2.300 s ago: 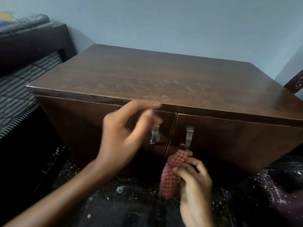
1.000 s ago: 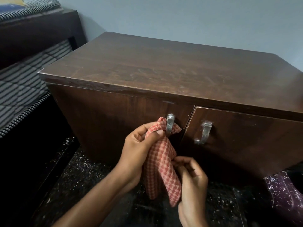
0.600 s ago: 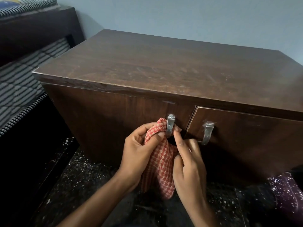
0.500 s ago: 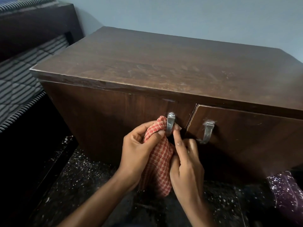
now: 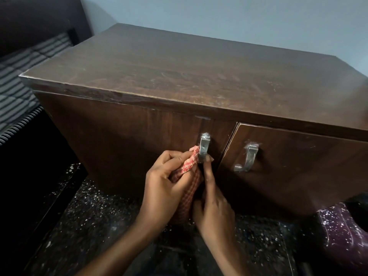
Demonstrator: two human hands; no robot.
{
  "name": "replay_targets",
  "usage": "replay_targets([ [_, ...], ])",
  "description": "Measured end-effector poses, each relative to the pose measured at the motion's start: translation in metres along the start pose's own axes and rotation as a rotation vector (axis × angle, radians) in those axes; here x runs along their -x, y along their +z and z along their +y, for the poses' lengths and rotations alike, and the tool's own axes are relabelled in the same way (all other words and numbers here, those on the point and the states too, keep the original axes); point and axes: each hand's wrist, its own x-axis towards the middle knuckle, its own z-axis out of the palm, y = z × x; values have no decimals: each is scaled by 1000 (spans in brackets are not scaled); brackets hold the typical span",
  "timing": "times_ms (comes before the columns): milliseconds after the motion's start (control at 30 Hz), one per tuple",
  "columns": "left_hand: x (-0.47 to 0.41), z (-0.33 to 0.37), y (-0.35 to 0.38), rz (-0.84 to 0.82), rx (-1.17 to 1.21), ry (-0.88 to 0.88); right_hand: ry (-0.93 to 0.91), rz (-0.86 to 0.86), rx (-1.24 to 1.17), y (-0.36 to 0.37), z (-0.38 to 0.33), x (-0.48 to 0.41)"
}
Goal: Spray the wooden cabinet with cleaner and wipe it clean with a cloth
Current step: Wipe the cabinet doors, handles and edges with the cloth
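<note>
Pinching the red-and-white checked cloth (image 5: 188,166) near its top corner, your left hand (image 5: 163,188) presses the woven fabric against the left side of the left handle (image 5: 204,147), and the rest of the cloth hangs down in soft folds between your two hands. Your right hand (image 5: 214,208) has its fingers curled around the lower part of the cloth, while one straight finger points up and touches the bottom end of that same handle.

The handle is a bent strip of shiny metal, upright, fixed on the left door of the wooden cabinet (image 5: 179,80). The right handle (image 5: 248,159), of the same metal shape, sits on the right door just beside the gap between the doors. The cabinet is dark brown with a smooth, slightly glossy top; this top shows pale scratches and dull marks, and its near edge is worn.

Under the cabinet, the floor (image 5: 89,212) is black stone with many small white speckles. At the far left lies striped bedding (image 5: 18,80) in grey and black. At the near right corner you see a purple, glittery plastic object (image 5: 342,232); I cannot tell what it is. Behind everything is a plain pale blue wall (image 5: 219,14).
</note>
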Motion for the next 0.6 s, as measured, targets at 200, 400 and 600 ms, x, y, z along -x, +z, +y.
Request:
replay_targets([
  [200,-7,14,-2,-2,59,8,47,19,-108,-6,-7,-4],
  [400,-8,24,-6,58,217,-58,76,14,201,-17,-10,-10],
  [600,-9,4,-12,-43,-69,134,56,52,183,0,0,-5],
])
